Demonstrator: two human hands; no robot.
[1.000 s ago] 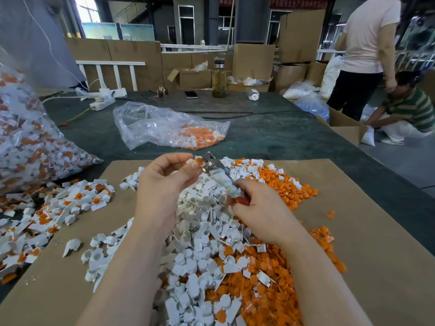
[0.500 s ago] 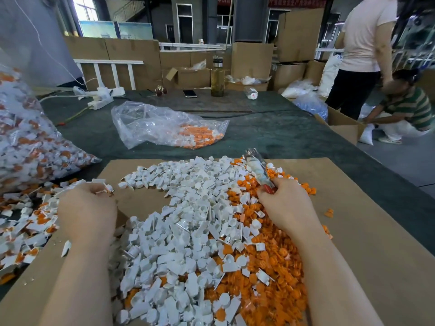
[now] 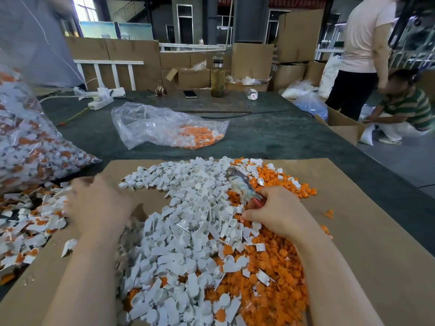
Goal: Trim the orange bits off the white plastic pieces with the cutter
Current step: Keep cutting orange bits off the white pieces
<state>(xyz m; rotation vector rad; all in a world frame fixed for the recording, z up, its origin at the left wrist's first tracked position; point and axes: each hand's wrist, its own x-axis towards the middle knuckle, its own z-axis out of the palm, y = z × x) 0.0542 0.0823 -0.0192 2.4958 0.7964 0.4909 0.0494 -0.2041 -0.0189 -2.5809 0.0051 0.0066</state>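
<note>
Cardboard (image 3: 353, 231) covers the near table, heaped with trimmed white pieces (image 3: 188, 231) and orange bits (image 3: 270, 267). Right hand (image 3: 277, 212) grips the cutter (image 3: 242, 187); left hand (image 3: 98, 205) – blurred, grasp unclear – reaches the untrimmed pieces (image 3: 30, 222) at left. Best to pick 1 piece, orange tab outward. Farther off lies a plastic bag (image 3: 153, 125).

Two bare forearms reach forward from the bottom edge. The left hand (image 3: 98, 205) is out to the left, back facing up, blurred — its finger pose cannot be told. The right hand (image 3: 275, 212) is palm down, fingers curled — gripping a cutter (image 3: 242, 185).
</note>
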